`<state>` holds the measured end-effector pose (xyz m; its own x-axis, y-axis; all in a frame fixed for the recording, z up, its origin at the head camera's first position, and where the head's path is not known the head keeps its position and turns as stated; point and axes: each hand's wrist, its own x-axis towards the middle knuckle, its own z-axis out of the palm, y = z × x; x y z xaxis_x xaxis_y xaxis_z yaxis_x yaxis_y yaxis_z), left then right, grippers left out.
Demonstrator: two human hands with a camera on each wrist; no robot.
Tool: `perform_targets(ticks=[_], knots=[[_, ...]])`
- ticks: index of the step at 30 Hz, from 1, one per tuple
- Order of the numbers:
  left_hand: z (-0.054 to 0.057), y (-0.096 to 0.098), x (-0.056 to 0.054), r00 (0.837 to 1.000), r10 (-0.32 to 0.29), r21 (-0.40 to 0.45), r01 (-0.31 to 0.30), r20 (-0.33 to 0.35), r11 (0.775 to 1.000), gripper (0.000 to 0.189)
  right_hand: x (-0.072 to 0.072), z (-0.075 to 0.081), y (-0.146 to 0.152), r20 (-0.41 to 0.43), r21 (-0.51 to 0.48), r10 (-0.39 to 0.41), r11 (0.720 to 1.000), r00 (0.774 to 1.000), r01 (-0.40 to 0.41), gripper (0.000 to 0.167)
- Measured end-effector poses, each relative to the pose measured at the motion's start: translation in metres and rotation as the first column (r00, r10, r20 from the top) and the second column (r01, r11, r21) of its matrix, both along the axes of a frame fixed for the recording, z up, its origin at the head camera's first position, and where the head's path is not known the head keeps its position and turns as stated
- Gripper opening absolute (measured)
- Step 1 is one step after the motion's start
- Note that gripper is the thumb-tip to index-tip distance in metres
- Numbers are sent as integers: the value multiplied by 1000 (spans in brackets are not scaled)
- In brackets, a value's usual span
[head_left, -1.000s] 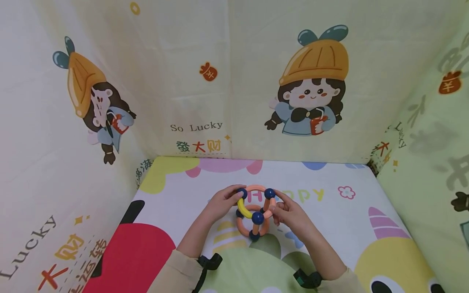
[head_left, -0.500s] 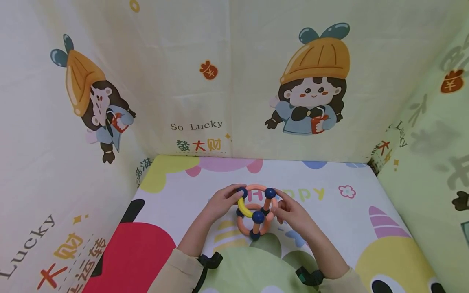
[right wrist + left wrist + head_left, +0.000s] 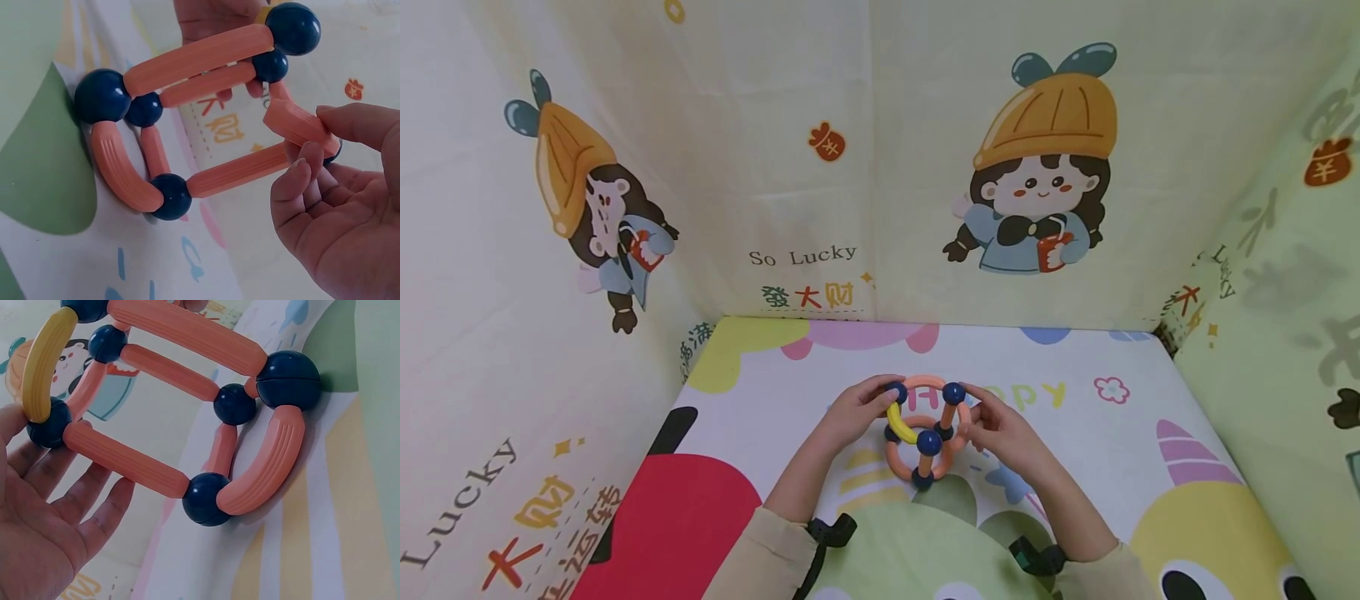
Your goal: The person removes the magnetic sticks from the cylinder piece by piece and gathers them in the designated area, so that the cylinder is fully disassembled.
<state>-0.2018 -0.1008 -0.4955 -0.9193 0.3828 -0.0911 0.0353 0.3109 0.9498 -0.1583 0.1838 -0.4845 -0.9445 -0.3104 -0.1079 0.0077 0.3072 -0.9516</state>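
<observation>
A frame of magnetic building sticks and balls (image 3: 928, 443) stands on the table, with salmon sticks, dark blue balls and one yellow curved stick (image 3: 47, 365). My left hand (image 3: 853, 412) holds its upper left ball (image 3: 50, 424), fingertips spread behind it and thumb at the yellow stick's end. In the right wrist view my right hand (image 3: 350, 206) pinches a curved salmon stick (image 3: 297, 125) between thumb and fingers. One end of that stick points free, apart from the top front ball (image 3: 294, 28); its other end lies by the upper right ball (image 3: 953, 393), partly behind my fingers.
A printed cartoon mat (image 3: 1075, 450) covers the table. Patterned cloth walls (image 3: 910, 208) rise at the back and on both sides. Black camera straps (image 3: 1037, 557) sit at both wrists.
My right hand has shifted slightly right, swinging the curved salmon stick outward from the front ball. The left hand keeps its hold on the frame, which has hardly moved.
</observation>
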Motion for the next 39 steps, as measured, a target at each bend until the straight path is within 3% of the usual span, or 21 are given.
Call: perform_targets(ticks=[8, 17, 26, 39], knots=[[-1, 0, 0, 1000, 4, 16, -4, -5, 1000, 48, 2, -5, 0, 10, -42, -104, 994, 995, 104, 40], [-6, 1, 1, 1000, 20, 30, -19, -13, 999, 47, 5, -6, -3, 30, -37, -154, 987, 988, 155, 40], [-6, 1, 0, 1000, 19, 31, -18, -13, 999, 48, 6, -7, 0, -17, -71, -97, 993, 995, 96, 38], [-7, 1, 0, 1000, 23, 26, -23, 1, 999, 47, 6, -11, 3, -50, -79, -89, 993, 995, 85, 35]])
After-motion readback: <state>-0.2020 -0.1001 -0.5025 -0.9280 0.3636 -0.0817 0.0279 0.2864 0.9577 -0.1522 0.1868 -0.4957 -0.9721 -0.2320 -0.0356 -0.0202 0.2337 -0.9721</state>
